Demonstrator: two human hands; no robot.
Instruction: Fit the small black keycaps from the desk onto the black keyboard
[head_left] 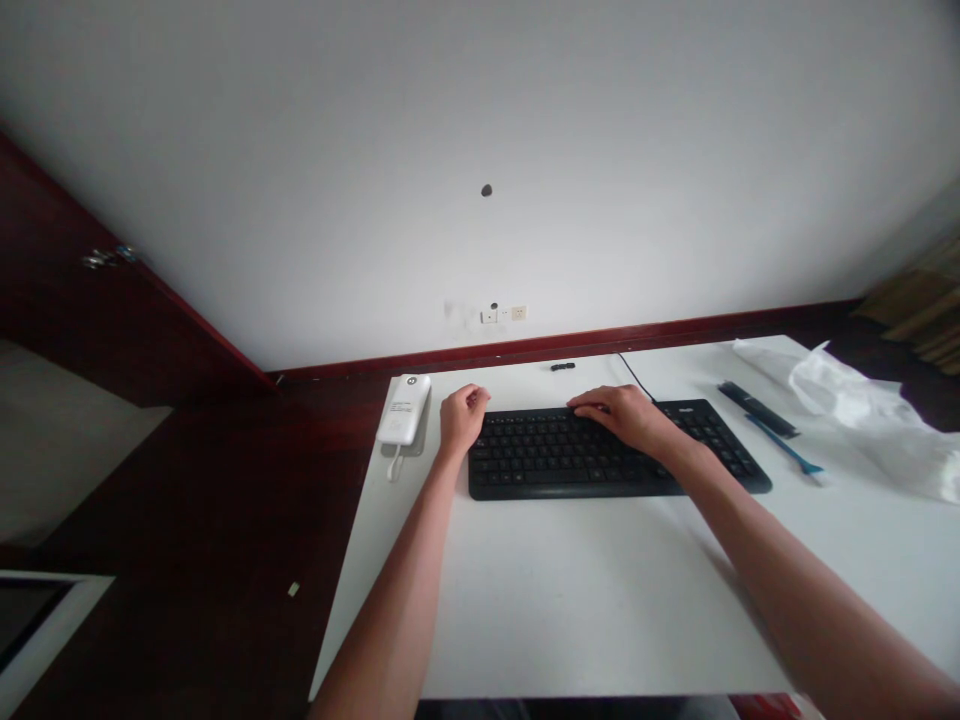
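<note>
A black keyboard [540,462] lies flat on the white table [570,590], its cable running off the back edge. At its far left corner is my left hand [463,415], closed with the fingers curled in. Whatever it may hold is hidden. My right hand [619,412] reaches over the keys from the right. Its fingers are together on the keyboard's back edge, with the thumb tucked beneath them, covering part of the upper rows.
Left of the keyboard lies a white power bank [405,412] with a short strap. A small black piece [562,367] sits behind. On the right are a dark flat strip [757,410], a blue brush-like tool [784,443] and crumpled white plastic [862,400]. Wall sockets [504,314] are beyond.
</note>
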